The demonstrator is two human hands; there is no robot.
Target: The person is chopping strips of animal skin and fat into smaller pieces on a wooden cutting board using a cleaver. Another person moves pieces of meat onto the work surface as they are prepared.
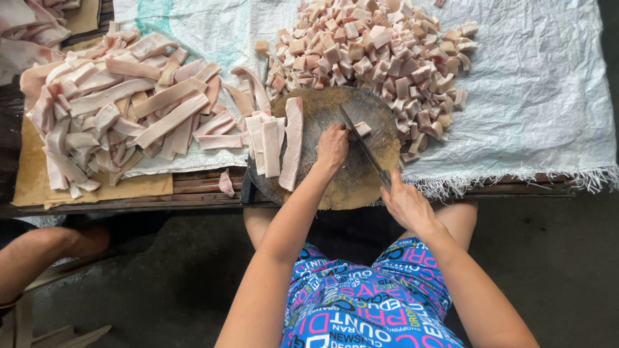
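Left hand (333, 145) pressed down on a meat strip (361, 129) mid-board; right hand (406, 205) closed around knife (366, 152) at the round chopping board (342, 187) near edge. Bare board between, cubed pile (374, 51) crowding far rim.

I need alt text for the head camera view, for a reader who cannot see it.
Seen from above, a person's right hand holds a knife over a round wooden chopping board, while the left hand steadies a strip of pale meat. Long uncut strips lie to the left, and a heap of cut cubes lies beyond on a white woven sheet.
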